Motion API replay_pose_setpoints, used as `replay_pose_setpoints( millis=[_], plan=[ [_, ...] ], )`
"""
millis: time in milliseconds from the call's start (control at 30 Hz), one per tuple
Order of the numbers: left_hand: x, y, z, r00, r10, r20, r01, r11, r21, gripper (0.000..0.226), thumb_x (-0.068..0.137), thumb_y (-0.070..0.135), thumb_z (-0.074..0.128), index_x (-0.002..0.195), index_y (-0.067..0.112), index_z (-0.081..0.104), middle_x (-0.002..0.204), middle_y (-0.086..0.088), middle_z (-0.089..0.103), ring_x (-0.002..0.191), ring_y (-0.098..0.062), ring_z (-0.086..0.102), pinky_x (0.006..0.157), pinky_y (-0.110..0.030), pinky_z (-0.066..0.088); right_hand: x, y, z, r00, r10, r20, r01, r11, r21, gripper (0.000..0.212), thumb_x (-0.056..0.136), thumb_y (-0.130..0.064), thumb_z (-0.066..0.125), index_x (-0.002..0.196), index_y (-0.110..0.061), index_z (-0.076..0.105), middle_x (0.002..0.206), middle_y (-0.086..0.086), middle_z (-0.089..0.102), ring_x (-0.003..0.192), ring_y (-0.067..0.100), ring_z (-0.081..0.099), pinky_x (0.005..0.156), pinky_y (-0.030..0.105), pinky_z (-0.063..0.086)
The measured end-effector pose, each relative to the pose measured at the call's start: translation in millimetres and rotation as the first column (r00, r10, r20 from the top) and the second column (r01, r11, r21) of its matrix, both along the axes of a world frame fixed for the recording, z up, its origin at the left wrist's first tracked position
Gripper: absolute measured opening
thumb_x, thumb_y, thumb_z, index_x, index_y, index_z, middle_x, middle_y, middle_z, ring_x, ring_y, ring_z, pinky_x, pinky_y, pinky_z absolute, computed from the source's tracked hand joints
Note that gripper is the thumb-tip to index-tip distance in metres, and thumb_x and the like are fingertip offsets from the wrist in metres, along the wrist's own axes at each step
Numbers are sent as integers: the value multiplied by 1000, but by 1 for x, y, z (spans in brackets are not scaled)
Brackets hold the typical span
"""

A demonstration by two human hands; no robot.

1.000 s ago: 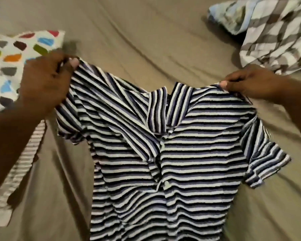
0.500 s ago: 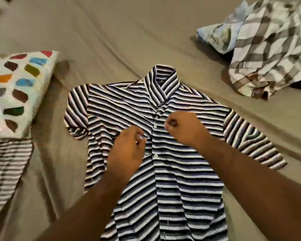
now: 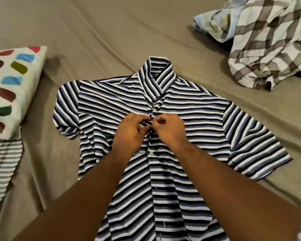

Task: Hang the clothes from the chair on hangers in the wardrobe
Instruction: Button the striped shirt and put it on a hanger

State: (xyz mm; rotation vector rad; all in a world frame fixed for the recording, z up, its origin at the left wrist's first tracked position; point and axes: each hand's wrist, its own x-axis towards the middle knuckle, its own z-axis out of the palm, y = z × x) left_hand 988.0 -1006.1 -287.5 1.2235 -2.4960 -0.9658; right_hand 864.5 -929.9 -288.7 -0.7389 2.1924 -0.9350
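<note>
A short-sleeved shirt with navy, blue and white stripes (image 3: pixel 194 119) lies flat, front up, on a taupe bed sheet (image 3: pixel 102 26), collar pointing away from me. My left hand (image 3: pixel 130 133) and my right hand (image 3: pixel 168 129) meet at the button placket on the chest. Both pinch the striped fabric at a button just below the collar. A white button shows on the placket right below my hands. No hanger or wardrobe is in view.
A white pillow with coloured patches (image 3: pixel 10 89) lies at the left edge. Below it sits a grey-and-white striped cloth (image 3: pixel 2 169). A crumpled brown-and-white checked shirt (image 3: pixel 271 42) is heaped at the far right over a pale blue garment (image 3: pixel 214 21).
A second ago I held the shirt up by its shoulders. It now lies spread on the bed, and both hands have come together on the placket, a little higher than half a second ago.
</note>
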Motion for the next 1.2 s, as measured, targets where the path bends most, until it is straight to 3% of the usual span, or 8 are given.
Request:
replay_pose_setpoints(
  millis=[167,367,633,833,967,1033,1133,1200],
  plan=[
    [-3,3,-3,998,26,50,-23,998,-52,17,91,37,72,108,35,72,97,15,52,76,-1,56,76,-29,54,-6,9,-5,981,-85,173,98,993,-69,10,92,-20,69,85,-20,76,71,-3,74,63,13,70,67,33,62],
    [-6,5,-5,995,55,82,-44,990,-131,12,95,37,67,104,34,73,96,15,52,86,-9,58,75,-31,51,-5,10,-10,996,-13,89,21,996,-92,11,91,-30,73,85,-21,76,70,-5,73,66,9,70,71,35,63],
    [-7,-5,-20,987,160,-23,-154,975,159,13,96,30,67,87,39,69,93,16,61,86,-2,59,77,-28,50,-6,9,-9,995,38,94,-35,999,-28,10,96,-25,69,88,-20,73,75,-10,69,67,3,62,64,17,44],
    [-6,-6,-16,983,180,-28,-165,945,282,15,98,28,66,86,38,67,95,16,66,90,0,61,74,-22,46,-2,2,-9,1000,17,21,-18,1000,17,7,94,-22,70,91,-18,75,81,-9,71,75,5,65,66,17,48],
    [0,-1,-11,956,236,-174,-148,900,410,10,99,28,62,100,26,72,99,13,71,94,-1,64,81,-22,49,6,-1,-5,996,34,-87,-27,996,81,11,95,-25,64,90,-17,70,81,-4,69,70,12,64,62,28,55],
    [6,1,-8,937,278,-213,-159,879,449,17,102,32,56,103,24,70,97,7,71,88,-8,64,76,-24,49,6,5,2,985,-131,115,135,991,-22,17,95,-26,62,83,-14,65,73,-2,65,61,14,57,54,28,50],
    [11,-7,2,901,384,-204,-245,836,492,22,104,39,50,103,24,66,89,3,67,76,-14,60,59,-19,47,3,21,14,818,-293,495,383,919,-90,21,96,-22,58,76,-16,59,59,-4,54,55,16,47,48,25,42],
    [5,-17,11,940,311,-141,-261,920,291,25,101,47,52,104,26,64,88,9,62,73,-7,58,57,-17,48,1,29,16,779,-272,565,387,917,-91,20,97,-19,57,78,-16,60,54,-10,53,52,12,48,55,29,45]
  ],
)
